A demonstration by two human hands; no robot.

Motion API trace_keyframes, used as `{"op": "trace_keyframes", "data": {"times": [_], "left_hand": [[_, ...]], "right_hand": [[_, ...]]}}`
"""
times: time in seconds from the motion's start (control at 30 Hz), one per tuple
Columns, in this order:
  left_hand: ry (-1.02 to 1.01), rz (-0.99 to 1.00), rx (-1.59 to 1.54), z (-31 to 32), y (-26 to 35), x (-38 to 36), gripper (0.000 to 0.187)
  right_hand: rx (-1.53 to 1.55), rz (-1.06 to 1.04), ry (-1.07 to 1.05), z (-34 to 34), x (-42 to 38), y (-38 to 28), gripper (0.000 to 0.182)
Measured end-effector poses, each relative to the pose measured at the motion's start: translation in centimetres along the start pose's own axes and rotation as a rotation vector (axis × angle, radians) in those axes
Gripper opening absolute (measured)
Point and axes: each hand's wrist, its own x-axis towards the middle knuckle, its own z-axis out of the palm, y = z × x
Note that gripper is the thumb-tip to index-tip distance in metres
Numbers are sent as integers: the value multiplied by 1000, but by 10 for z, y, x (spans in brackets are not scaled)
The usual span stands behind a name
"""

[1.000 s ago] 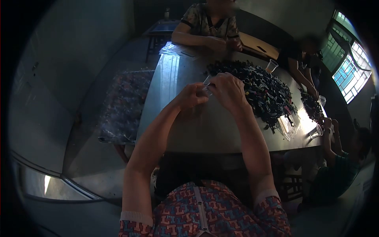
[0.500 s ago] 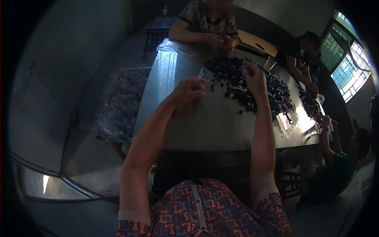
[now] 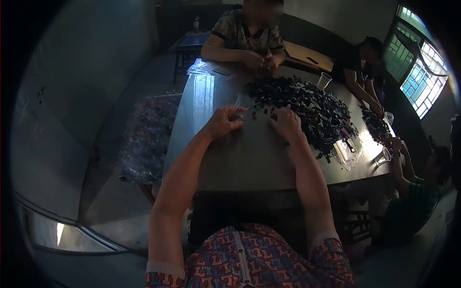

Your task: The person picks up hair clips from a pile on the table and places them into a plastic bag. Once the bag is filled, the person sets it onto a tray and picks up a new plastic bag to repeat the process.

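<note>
My left hand [image 3: 224,123] is closed over the table's left half, pinching a thin clear plastic bag [image 3: 237,102] that sticks up past the fingers. My right hand [image 3: 286,123] is low over the table at the near left edge of a wide pile of small, mostly black pieces [image 3: 312,103]. Its fingers curl down and inward, and whatever they hold is hidden. A few loose dark pieces lie between the two hands. The exact kind of these pieces is too small to tell.
The metal table [image 3: 230,168] spreads in front of me. Flat plastic bags [image 3: 201,67] lie at its far left, a clear cup [image 3: 324,80] behind the pile, another cup [image 3: 382,156] at right. Several people sit around. A plastic-covered stack [image 3: 151,134] stands left.
My right hand has come down and left from above the pile to its near left edge. My left hand has shifted slightly down and left in view, still gripping the clear bag.
</note>
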Motion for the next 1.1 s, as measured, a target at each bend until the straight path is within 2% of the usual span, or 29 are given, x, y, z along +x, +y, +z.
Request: {"op": "trace_keyframes", "data": {"times": [0.13,0.33,0.53,0.6,0.63,0.7,0.83,0.9,1.1], "left_hand": [[4,-21,-14,1,3,0,42],[-5,-31,9,1,7,-1,41],[-9,-14,21,1,7,-1,41],[-25,-11,-40,-1,5,-3,42],[-46,-4,-98,-1,5,-3,42],[-34,-6,-74,3,7,-4,42],[-16,4,-90,3,2,-2,47],[-5,20,-56,2,-1,-1,46],[6,61,-59,3,-7,2,46]], "right_hand": [[47,-58,70,9,1,10,15],[242,8,70,11,1,17,16],[485,106,193,-3,4,6,19],[846,5,207,-10,9,-2,18],[846,6,203,-20,8,-11,18],[1038,-179,197,-42,5,-41,17],[990,-229,167,-50,3,-78,18],[745,-323,274,-50,0,-89,20],[751,-282,361,-36,-1,-93,19]]}}
